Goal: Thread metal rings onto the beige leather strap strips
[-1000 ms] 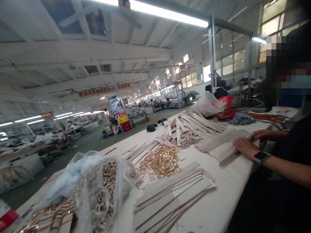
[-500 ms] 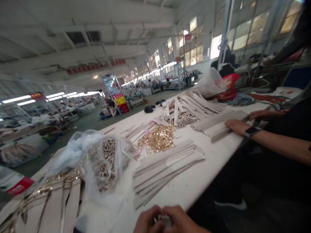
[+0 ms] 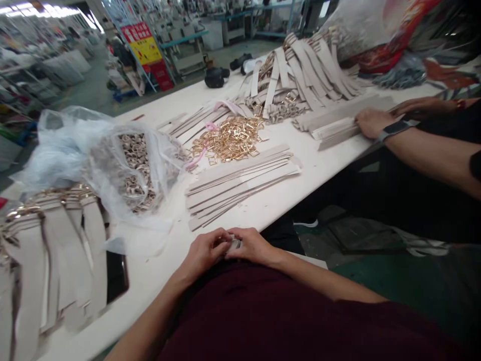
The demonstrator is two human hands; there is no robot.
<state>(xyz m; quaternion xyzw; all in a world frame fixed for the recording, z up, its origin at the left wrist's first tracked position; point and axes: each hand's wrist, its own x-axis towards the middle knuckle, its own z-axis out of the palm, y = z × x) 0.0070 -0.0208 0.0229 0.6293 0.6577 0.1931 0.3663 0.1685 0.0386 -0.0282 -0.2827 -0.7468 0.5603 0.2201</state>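
Note:
My left hand (image 3: 205, 252) and my right hand (image 3: 252, 245) meet at the near edge of the white table (image 3: 308, 165), both closed around a small pale strap piece (image 3: 234, 244) that shows between the fingers. Just beyond them lies a stack of long beige straps (image 3: 240, 183). A heap of gold buckles (image 3: 227, 142) sits farther back. To the left, a clear plastic bag (image 3: 124, 160) holds many small loop pieces.
Finished straps with gold buckles (image 3: 56, 235) lie at the left. A large pile of beige straps (image 3: 300, 70) sits at the back. A co-worker's hand with a wristwatch (image 3: 372, 123) rests on another strap stack at the right. The factory floor lies beyond.
The view has tilted down from the hall to the table edge. My hands, out of view a second ago, are now in full view, closed together on the small piece.

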